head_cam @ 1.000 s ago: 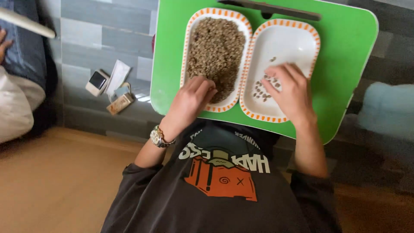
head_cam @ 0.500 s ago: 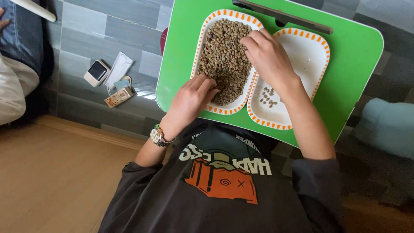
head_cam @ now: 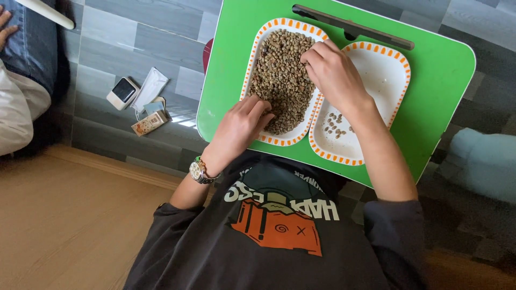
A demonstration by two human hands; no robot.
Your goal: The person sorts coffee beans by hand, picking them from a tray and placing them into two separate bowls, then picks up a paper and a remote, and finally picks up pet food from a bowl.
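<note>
Both hands' fingers, left hand (head_cam: 240, 127) and right hand (head_cam: 333, 72), pinch together in small olive-brown beans (head_cam: 279, 75).

The one camera sat on the person's head, looking straight down, close above the green tray (head_cam: 435, 86).

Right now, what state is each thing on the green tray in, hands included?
Left dish: heaped with beans.
Right dish: nearly bare, a few beans at its near end.
Left hand: on the near end of the heap, fingers curled in the beans.
Right hand: crossed over to the left dish, fingers pinched at the beans.
Green tray: level, bearing both dishes side by side.
</note>
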